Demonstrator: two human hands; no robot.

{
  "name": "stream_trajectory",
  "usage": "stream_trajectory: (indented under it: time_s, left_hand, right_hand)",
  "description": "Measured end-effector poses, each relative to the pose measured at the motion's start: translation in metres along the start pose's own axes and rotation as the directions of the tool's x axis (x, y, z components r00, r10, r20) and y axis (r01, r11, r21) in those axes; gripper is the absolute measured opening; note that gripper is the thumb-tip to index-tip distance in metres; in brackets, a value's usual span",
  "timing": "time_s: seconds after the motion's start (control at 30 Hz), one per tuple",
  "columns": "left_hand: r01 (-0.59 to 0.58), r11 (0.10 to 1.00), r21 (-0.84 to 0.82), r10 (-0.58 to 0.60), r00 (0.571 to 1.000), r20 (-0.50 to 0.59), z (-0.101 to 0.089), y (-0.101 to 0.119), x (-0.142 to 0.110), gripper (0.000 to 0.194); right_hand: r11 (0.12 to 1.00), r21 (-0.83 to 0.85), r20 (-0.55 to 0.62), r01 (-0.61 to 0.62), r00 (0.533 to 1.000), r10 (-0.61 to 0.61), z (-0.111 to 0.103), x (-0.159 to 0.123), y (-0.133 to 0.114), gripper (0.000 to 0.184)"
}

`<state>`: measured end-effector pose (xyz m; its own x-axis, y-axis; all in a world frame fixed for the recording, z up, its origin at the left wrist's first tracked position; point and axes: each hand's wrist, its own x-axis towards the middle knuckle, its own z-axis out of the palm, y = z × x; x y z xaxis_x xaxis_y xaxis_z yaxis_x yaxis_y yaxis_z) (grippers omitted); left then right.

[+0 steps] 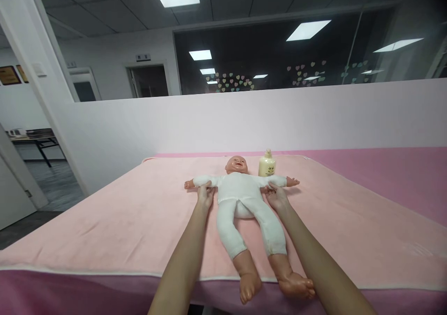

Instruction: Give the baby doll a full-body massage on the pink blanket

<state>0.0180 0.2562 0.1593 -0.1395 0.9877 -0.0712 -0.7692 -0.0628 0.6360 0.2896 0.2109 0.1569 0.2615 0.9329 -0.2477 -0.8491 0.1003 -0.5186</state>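
A baby doll (240, 198) in a white suit lies on its back on a light pink towel (139, 222), arms spread out, bare feet toward me. My left hand (205, 194) is closed round the doll's arm on the left side, near the shoulder. My right hand (275, 195) grips the doll's other arm the same way. A cream lotion bottle (267, 164) stands upright just beyond the doll's shoulder on the right.
The towel covers a darker pink table (394, 175) that runs off to the right. A pale partition wall (244, 119) stands right behind it, with dark glass above. An open doorway and a desk (35, 140) lie to the far left.
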Motion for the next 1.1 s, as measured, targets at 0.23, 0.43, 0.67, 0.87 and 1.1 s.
stream_trajectory:
  time_s: [0.23, 0.43, 0.67, 0.87, 1.1]
  left_hand:
    - [-0.07, 0.997, 0.022, 0.07, 0.997, 0.01, 0.0, -0.001, -0.002, 0.046]
    - [-0.074, 0.996, 0.048, 0.073, 0.997, 0.014, 0.001, -0.001, -0.005, 0.047]
    - [-0.089, 0.994, 0.067, 0.092, 0.995, -0.044, 0.006, 0.0, -0.01, 0.043]
    - [-0.132, 0.986, 0.101, 0.134, 0.991, -0.013, 0.005, -0.003, -0.01, 0.041]
    - [-0.137, 0.978, 0.159, 0.14, 0.99, -0.009, 0.001, -0.008, -0.005, 0.038]
  right_hand:
    - [1.0, 0.015, -0.034, -0.018, 0.999, 0.018, 0.001, 0.001, 0.002, 0.016]
    - [1.0, -0.017, -0.018, 0.0, 1.0, -0.001, 0.0, 0.003, 0.003, 0.017]
    - [1.0, 0.011, -0.043, -0.012, 0.999, 0.013, 0.0, 0.002, 0.003, 0.017]
    - [0.997, -0.068, 0.001, 0.039, 0.999, -0.039, 0.001, 0.0, 0.003, 0.017]
    - [0.995, -0.09, 0.004, 0.053, 0.999, -0.053, 0.003, -0.003, 0.003, 0.018]
